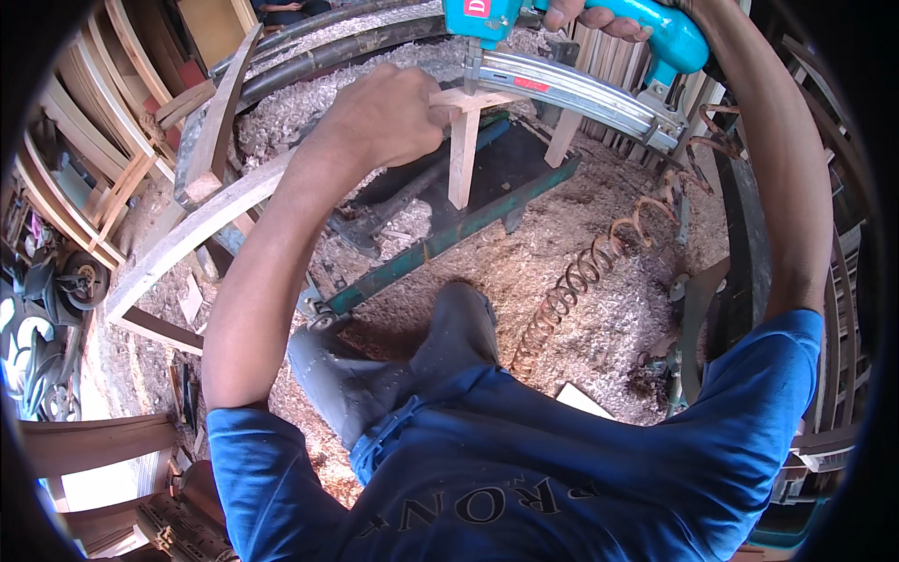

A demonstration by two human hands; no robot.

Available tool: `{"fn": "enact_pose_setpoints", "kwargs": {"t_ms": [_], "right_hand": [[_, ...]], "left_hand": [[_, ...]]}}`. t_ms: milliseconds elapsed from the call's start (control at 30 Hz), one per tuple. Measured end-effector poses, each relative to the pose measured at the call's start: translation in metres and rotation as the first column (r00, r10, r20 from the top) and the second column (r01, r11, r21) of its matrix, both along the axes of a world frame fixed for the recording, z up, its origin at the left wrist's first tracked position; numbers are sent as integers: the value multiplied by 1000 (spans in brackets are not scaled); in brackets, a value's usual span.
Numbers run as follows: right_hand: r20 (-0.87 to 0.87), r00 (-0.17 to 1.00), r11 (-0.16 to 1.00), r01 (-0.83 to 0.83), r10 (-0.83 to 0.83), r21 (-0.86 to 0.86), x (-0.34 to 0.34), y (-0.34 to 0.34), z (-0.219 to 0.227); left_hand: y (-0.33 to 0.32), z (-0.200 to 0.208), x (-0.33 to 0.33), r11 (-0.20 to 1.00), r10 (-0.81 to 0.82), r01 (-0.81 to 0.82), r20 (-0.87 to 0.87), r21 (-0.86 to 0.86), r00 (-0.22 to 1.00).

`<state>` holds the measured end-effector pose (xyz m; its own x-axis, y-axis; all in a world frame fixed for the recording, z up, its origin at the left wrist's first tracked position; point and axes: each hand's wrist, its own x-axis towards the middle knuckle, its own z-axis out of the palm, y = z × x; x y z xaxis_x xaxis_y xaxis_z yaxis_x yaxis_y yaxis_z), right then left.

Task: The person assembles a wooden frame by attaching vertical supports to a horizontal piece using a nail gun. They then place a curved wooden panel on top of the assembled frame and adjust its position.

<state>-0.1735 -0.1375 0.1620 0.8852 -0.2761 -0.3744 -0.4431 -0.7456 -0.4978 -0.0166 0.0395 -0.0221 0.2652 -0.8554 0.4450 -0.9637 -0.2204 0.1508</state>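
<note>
My right hand grips the handle of a teal nail gun at the top of the view. The gun's long silver magazine slopes down to the right, and its nose points down onto a light wooden strip. My left hand is closed on the left end of that strip, close beside the nose; its fingertips are partly hidden. Below the strip, an upright wooden leg stands on a dark bench with a green edge. Another wooden leg stands farther right.
A coiled orange air hose hangs from the gun's side down over wood shavings. Long boards lean at the left, near a parked motorbike. Stacked slats line the right side. A person sits at the far top.
</note>
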Motion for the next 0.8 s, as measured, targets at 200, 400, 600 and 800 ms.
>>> {"fn": "enact_pose_setpoints", "kwargs": {"t_ms": [200, 400, 600, 800], "right_hand": [[30, 999, 993, 38, -35, -108, -11, 12, 10], [439, 898, 959, 110, 16, -261, -97, 5, -18], [650, 692, 919, 393, -313, 24, -208, -5, -182], [516, 850, 960, 44, 110, -277, -232, 0, -281]], "left_hand": [[1, 3, 0, 1000, -12, 12, -1, 20, 1000], [14, 9, 9, 986, -18, 46, -170, 159, 985], [25, 9, 41, 955, 127, 16, -458, 295, 880], [18, 8, 62, 952, 83, 90, -531, 292, 844]]}}
